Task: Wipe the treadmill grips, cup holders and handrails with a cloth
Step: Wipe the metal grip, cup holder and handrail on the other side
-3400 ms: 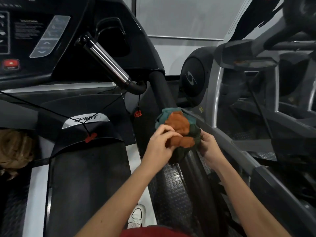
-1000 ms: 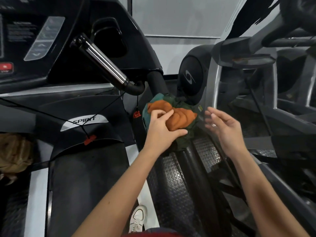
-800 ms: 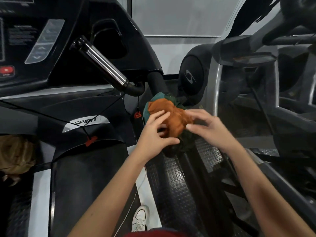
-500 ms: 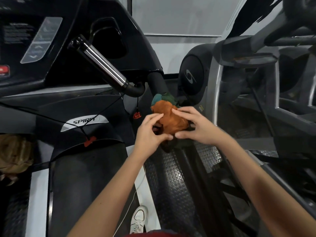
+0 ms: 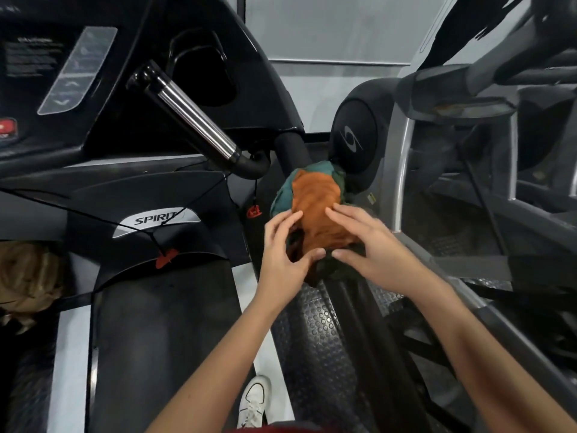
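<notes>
An orange and teal cloth (image 5: 315, 201) is bunched around the treadmill's black padded right handrail (image 5: 292, 148), which runs down toward me below the cloth. My left hand (image 5: 282, 254) grips the cloth's left side, fingers curved over it and thumb underneath. My right hand (image 5: 371, 251) holds it from the right, fingers laid across the orange part and thumb at its lower edge. The cloth hides the rail under it. A chrome pulse grip (image 5: 193, 120) sticks out up and left of the cloth, and a dark cup holder (image 5: 199, 73) sits in the console above it.
The console panel (image 5: 62, 67) is at upper left, with a red safety clip (image 5: 164, 256) on a cord over the motor cover. The belt (image 5: 162, 339) runs below. A neighbouring grey machine (image 5: 402, 170) stands close on the right. My white shoe (image 5: 254, 401) is on the side rail.
My right hand, off the cloth a second ago, came in and took hold of it. Both hands now hold the cloth on the handrail, and more of its orange side shows.
</notes>
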`<state>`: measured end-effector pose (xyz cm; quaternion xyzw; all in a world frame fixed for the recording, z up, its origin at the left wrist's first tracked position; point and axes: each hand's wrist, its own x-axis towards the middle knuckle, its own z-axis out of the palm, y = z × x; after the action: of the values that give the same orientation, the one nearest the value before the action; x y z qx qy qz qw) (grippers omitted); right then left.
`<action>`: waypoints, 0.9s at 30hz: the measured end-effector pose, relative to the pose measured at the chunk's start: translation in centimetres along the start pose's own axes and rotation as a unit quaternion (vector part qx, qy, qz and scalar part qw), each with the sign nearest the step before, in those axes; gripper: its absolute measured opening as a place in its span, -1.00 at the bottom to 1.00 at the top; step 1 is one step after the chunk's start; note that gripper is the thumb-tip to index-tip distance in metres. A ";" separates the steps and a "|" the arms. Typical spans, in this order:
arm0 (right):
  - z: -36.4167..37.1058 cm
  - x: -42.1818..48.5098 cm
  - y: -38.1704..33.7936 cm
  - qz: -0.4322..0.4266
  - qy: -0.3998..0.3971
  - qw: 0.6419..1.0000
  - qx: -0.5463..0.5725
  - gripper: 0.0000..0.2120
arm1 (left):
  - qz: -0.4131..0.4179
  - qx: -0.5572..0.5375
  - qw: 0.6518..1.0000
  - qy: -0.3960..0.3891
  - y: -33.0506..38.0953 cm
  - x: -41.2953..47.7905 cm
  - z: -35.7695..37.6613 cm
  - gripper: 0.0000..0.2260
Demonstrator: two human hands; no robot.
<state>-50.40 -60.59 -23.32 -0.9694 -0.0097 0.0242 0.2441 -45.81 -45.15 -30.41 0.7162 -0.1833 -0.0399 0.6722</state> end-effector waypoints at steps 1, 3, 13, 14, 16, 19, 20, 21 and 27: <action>0.1 0.8 -0.3 -0.002 -0.016 1.000 0.009 -0.44 | -0.016 0.002 1.000 -0.017 0.0 0.6 -0.2 -0.49; 0.1 2.8 -0.5 0.004 -0.030 0.999 0.013 -0.47 | -0.039 0.007 0.999 -0.033 0.0 1.9 -0.5 -0.49; 0.0 14.7 -0.6 -0.005 0.051 0.998 0.038 -0.60 | -0.087 0.041 0.991 0.089 0.1 11.3 -0.2 -0.59; 0.0 15.0 -0.5 -0.006 0.062 0.997 0.043 -0.63 | -0.092 0.041 0.991 0.093 0.2 11.5 0.0 -0.59; 0.1 14.8 -0.2 -0.012 0.092 0.994 0.054 -0.69 | -0.097 0.042 0.990 0.093 0.4 11.2 0.0 -0.59; 0.1 12.3 0.4 -0.024 0.131 0.987 0.092 -0.77 | -0.056 0.059 0.993 0.090 0.5 9.6 -0.4 -0.61; 0.2 11.0 0.9 -0.021 0.134 0.984 0.114 -0.79 | -0.029 0.060 0.994 0.085 0.5 8.7 -0.4 -0.62; 0.4 9.3 1.6 -0.017 0.132 0.981 0.140 -0.80 | -0.003 0.058 0.995 0.077 0.5 7.5 -0.3 -0.62; 2.2 -1.9 3.5 0.116 0.086 0.933 0.329 -0.74 | 0.084 0.161 0.983 -0.040 1.8 1.2 2.2 -0.58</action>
<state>-52.39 -62.72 -26.88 -0.8273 0.1326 -0.0293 0.5451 -45.70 -47.65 -28.61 0.7947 -0.2736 0.0177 0.5415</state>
